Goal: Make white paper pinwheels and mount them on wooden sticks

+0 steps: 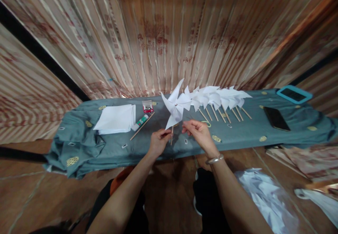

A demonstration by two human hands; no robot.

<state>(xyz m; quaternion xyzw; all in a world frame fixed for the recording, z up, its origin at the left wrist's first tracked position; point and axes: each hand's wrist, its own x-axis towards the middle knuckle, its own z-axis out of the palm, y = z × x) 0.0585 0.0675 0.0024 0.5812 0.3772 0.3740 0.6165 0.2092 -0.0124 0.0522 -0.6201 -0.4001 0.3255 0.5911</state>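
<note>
My left hand [158,143] pinches the wooden stick of a white paper pinwheel [175,106], holding it upright over the front part of the grey-green cloth-covered bench [111,148]. My right hand [198,132], with a metal bracelet on its wrist, hovers just right of the stick with its fingers loosely curled, close to the pinwheel's lower blade; whether it touches the paper is unclear. Behind and to the right lies a row of several finished white pinwheels [221,98] on sticks.
A stack of white paper sheets [116,118], a glue stick [141,122], a loose wooden stick [142,125] and a small box [147,106] lie on the left. A black phone [276,118] and a blue-cased tablet [294,94] lie on the right. Paper scraps [266,198] lie on the floor.
</note>
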